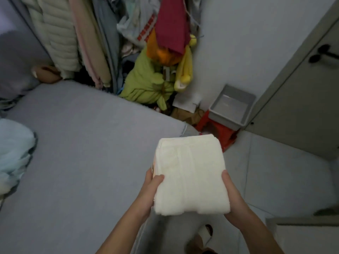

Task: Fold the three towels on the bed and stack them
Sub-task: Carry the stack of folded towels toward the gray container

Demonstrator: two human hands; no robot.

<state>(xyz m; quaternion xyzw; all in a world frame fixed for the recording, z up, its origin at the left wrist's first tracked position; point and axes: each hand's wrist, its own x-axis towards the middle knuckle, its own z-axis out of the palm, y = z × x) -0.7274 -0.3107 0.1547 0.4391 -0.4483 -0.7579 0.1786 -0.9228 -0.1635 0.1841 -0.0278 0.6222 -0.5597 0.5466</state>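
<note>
A stack of folded cream-white towels is held in the air over the bed's right corner. My left hand grips its left side, thumb on top. My right hand grips its right side the same way. Layered folded edges show at the stack's left side; I cannot tell how many towels it holds. The bed with its grey sheet spreads out to the left and below.
A light blue blanket lies at the bed's left edge. Hanging clothes and a green bundle crowd the far side. A grey bin sits on a red stool by the door. My feet show on the floor below.
</note>
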